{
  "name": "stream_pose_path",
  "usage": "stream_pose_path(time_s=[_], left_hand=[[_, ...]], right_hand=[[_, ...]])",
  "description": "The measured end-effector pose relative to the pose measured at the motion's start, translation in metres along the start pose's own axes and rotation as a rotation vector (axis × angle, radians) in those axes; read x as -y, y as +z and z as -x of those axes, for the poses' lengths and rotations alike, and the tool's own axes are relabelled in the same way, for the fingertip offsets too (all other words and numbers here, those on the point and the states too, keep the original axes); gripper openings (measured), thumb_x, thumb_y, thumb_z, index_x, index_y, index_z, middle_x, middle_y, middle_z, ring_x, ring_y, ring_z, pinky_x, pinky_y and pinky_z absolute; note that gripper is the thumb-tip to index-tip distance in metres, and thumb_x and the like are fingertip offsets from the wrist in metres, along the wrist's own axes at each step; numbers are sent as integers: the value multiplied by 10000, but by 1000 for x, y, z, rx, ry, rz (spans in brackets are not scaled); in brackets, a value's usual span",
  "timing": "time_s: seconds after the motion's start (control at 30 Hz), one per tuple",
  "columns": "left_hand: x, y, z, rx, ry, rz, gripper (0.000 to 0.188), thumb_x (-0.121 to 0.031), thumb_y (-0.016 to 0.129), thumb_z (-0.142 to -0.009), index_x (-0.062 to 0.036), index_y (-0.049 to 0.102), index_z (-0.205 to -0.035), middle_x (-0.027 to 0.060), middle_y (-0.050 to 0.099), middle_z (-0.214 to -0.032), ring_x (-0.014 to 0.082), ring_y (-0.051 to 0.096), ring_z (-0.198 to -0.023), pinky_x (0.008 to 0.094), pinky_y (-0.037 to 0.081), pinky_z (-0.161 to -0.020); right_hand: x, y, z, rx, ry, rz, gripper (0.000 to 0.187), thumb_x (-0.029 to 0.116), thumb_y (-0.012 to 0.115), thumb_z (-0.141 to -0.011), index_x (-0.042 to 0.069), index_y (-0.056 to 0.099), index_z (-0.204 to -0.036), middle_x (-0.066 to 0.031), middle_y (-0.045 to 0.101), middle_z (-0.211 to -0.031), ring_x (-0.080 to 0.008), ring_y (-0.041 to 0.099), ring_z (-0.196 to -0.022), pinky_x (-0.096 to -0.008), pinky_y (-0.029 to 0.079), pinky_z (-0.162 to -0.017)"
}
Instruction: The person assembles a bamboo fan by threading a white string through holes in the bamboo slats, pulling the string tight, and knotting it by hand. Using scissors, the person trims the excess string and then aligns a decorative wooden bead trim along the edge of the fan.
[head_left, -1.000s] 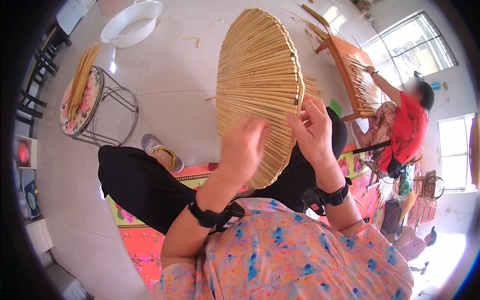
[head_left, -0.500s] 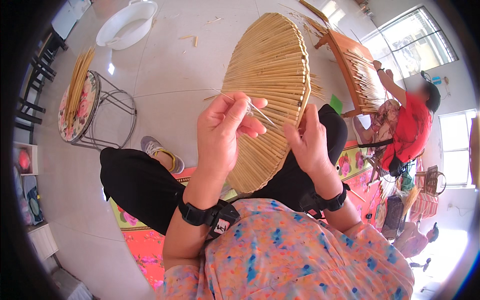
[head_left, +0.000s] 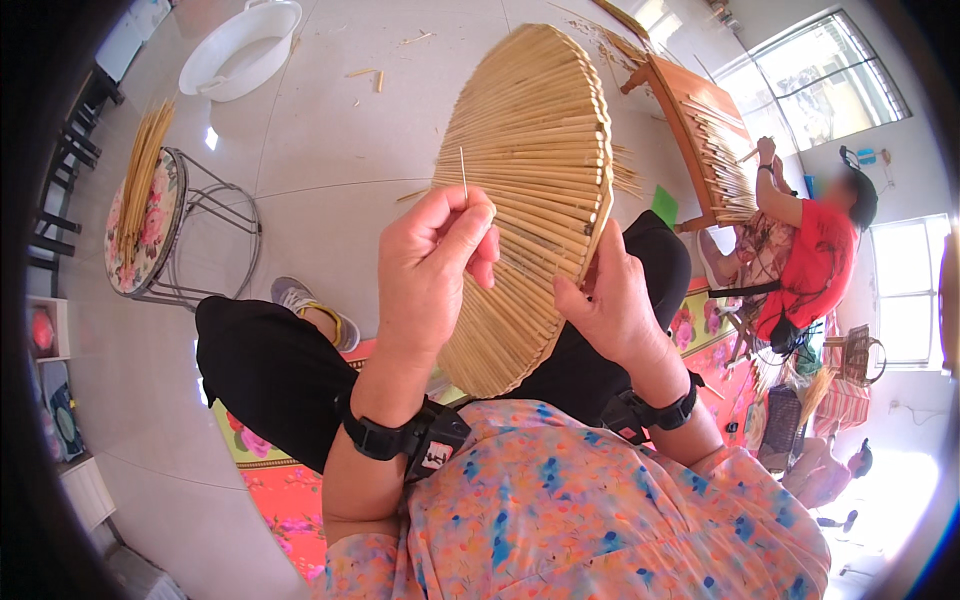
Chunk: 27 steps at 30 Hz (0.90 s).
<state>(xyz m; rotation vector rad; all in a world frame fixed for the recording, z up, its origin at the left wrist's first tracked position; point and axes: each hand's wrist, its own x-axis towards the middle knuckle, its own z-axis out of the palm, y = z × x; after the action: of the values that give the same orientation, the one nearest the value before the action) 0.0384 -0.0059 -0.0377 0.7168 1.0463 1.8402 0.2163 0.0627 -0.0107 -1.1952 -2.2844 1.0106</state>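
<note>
A fan-like panel of straw stalks (head_left: 525,150) stands tilted before me, with its stalks laid side by side and a scalloped rim on the right. At its lower right rim, my right hand (head_left: 618,305) grips it, thumb on the near side and fingers partly hidden behind. My left hand (head_left: 432,268) is closed in front of the panel's left part, pinching a thin metal needle (head_left: 463,168) between thumb and forefinger. The needle points upward, and its lower end is hidden in the fingers. I cannot make out any thread on it.
On the left, a round flowered stool (head_left: 165,225) bears a bundle of straw stalks (head_left: 145,180). A white basin (head_left: 240,55) stands far left. At far right, a person in red (head_left: 815,255) handles stalks at a wooden table (head_left: 675,130). Flowered mats (head_left: 285,505) lie beneath me.
My left hand has moved slightly left and down. The needle has turned from slanting across the panel to pointing upward. My right hand stays on the rim.
</note>
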Motion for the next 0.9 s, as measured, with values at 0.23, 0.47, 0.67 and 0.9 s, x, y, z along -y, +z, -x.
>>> stream_pose_path(time_s=[0.23, 0.47, 0.67, 0.9], left_hand=[[-8, -10, 1, -9, -77, -157, 208, -143, 573, -977, 20, 656, -1076, 70, 649, -768, 132, 621, -618, 234, 498, -567], [-42, -33, 24, -58, 14, -546, 297, -112, 459, -1021, 10, 557, -1272, 121, 701, -921, 147, 684, -718, 275, 546, -687], [-19, -9, 47, 129, -107, -476, 86, -62, 519, -992, 13, 513, -1035, 113, 700, -879, 139, 682, -707, 261, 541, -644], [2, -10, 42, 175, 187, -649, 78, -45, 615, -943, 24, 581, -926, 56, 657, -773, 111, 633, -636, 242, 504, -590]], right_hand=[[-11, -10, -10, 38, -68, 5, 333, 78, 650, -819, -13, 407, -1030, -168, 652, -736, -267, 648, -595, -323, 497, -567], [-18, -15, -12, -13, -140, -227, 280, 62, 587, -885, -31, 444, -1107, -141, 698, -779, -138, 657, -653, -282, 498, -591], [-8, -8, -4, -34, -165, -132, 312, 85, 597, -902, -31, 442, -1147, -156, 696, -779, -180, 680, -646, -284, 503, -590], [-9, 7, 20, -105, -135, -119, 473, 85, 683, -835, -12, 460, -1240, -158, 722, -875, -208, 734, -783, -283, 560, -681]])
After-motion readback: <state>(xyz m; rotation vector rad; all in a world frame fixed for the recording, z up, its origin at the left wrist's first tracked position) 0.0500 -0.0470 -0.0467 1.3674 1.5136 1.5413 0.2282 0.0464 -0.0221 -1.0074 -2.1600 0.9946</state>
